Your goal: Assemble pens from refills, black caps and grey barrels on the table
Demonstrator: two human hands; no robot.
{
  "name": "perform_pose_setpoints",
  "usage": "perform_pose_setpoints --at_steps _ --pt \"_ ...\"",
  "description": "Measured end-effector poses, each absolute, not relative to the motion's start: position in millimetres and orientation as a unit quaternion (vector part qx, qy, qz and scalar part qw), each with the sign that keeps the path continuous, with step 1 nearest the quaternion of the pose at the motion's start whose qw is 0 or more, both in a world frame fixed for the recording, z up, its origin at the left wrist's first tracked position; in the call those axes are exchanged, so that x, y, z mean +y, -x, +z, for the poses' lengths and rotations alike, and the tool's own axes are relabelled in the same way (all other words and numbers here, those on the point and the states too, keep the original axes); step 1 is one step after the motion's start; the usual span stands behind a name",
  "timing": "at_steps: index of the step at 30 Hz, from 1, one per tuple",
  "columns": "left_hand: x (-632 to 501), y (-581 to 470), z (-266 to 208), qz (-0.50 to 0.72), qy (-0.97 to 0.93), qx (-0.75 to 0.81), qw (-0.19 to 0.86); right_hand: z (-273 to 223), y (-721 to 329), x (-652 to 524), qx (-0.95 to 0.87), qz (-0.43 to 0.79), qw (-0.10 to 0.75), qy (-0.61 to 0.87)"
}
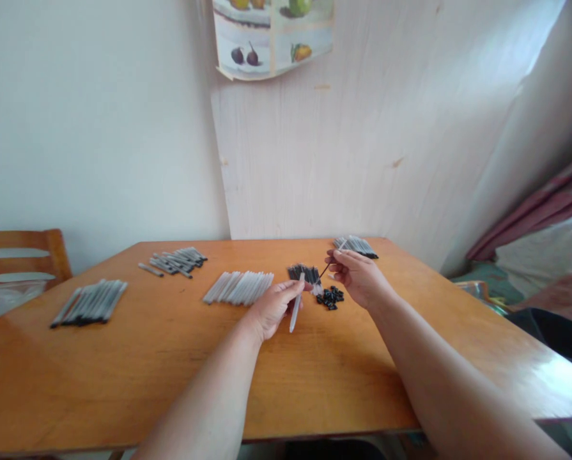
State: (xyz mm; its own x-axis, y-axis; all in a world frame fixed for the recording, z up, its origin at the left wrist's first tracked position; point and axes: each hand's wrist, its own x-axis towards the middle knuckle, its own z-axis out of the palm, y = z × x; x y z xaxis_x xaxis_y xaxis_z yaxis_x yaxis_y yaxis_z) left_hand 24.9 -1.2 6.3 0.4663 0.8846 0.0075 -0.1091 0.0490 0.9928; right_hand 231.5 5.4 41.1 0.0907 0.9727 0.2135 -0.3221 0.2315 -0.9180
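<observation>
My left hand (277,306) pinches a whitish, see-through pen barrel (295,311), tilted above the table. To its right my right hand (357,273) grips a thin dark pen refill (326,269), slanting down to the left with a pale end near the fingers. The refill and the barrel are apart. Below and between the hands lie a bundle of dark refills (309,273) and a heap of small black plugs or caps (331,297). A row of whitish barrels (238,287) rests just left of my left hand, which partly covers its near edge.
Dark-tipped pens lie in a left pile (91,301), a back-left pile (177,260) and a back-right pile (357,246) on the wooden table (170,370). A wooden chair (22,249) stands at the left. Behind is a wall with a fruit poster (276,35).
</observation>
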Motion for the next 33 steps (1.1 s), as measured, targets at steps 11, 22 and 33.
perform_pose_setpoints --at_steps 11,22,33 --pt "-10.4 -24.1 13.5 0.339 -0.615 0.322 0.635 38.7 -232.3 10.4 -0.426 0.493 0.667 0.361" --pt "-13.5 -24.7 15.9 0.341 -0.622 0.324 0.626 39.6 -227.1 5.4 -0.466 0.482 0.631 0.391" --pt "-12.8 -25.2 11.6 0.328 -0.635 0.314 0.625 39.7 -222.3 2.6 -0.498 0.396 0.65 0.417"
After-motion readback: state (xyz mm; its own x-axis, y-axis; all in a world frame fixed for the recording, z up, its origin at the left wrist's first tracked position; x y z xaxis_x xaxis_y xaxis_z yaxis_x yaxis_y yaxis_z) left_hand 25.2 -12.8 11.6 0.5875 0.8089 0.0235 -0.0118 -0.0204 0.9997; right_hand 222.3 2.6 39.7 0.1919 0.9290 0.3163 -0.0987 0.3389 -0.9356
